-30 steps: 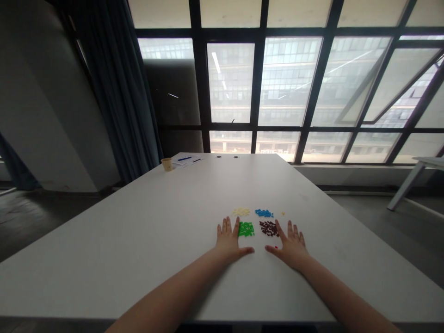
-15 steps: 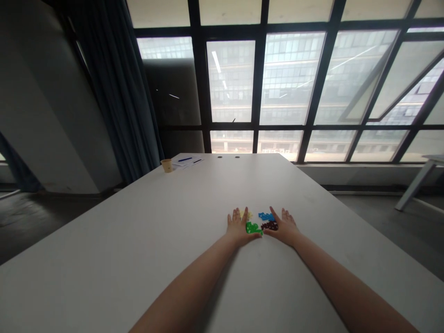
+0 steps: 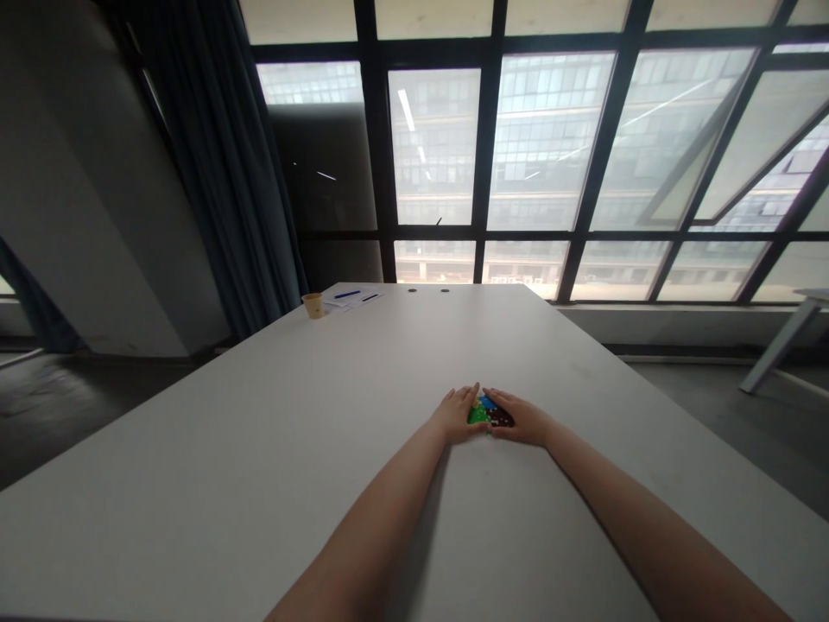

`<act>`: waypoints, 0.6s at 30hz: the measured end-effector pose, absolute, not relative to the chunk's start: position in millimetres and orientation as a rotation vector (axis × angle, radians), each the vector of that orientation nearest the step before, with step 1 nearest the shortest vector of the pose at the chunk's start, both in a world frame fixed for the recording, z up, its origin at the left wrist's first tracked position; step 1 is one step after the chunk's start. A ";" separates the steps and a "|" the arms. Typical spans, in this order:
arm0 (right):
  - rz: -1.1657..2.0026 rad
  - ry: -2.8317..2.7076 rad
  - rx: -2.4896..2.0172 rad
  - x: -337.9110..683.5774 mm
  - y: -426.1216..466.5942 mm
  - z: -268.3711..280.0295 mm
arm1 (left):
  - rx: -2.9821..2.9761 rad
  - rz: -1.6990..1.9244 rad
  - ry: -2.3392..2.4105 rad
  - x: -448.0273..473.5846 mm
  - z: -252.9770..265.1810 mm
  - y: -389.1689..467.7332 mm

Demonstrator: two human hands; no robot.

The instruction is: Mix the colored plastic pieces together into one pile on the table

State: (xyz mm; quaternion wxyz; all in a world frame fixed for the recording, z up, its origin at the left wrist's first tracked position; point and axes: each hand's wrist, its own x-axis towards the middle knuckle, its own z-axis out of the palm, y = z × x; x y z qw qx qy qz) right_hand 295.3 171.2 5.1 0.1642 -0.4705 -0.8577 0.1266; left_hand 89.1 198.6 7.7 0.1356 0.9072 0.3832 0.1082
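While left hand (image 3: 457, 417) and right hand (image 3: 526, 420) ring coloured pieces (image 3: 480, 415) — both unclenched — beige cup (image 3: 313, 306), papers (image 3: 338, 303), well beyond.

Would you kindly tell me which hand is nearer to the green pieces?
Left. The left hand lies close along the left side of the green pieces; the right hand is mostly beyond the dark brown pieces.

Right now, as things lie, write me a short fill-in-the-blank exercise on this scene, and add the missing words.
1. Just inside the left hand, the largest patch of pieces is ____.
2. The right hand has dark pieces and ____ ones beside it.
3. In this view, the cup stands to the ____ of the papers.

Missing words: green; blue; left.
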 end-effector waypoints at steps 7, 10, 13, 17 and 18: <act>0.339 -2.516 -1.262 288.5 163.2 2.4 | 2.670 0.319 0.804 83.9 11.0 196.1; 0.332 -2.545 -1.271 280.9 154.9 0.0 | 2.673 0.241 0.720 81.2 12.3 190.7; 0.314 -2.540 -1.272 274.0 145.4 -2.3 | 2.671 0.197 0.716 78.3 14.2 180.8; 0.300 -2.482 -1.291 267.9 135.1 -2.8 | 2.679 0.181 0.715 73.7 18.3 166.4; 0.297 -2.476 -1.291 267.1 132.8 -2.3 | 2.683 0.180 0.712 72.5 19.3 163.5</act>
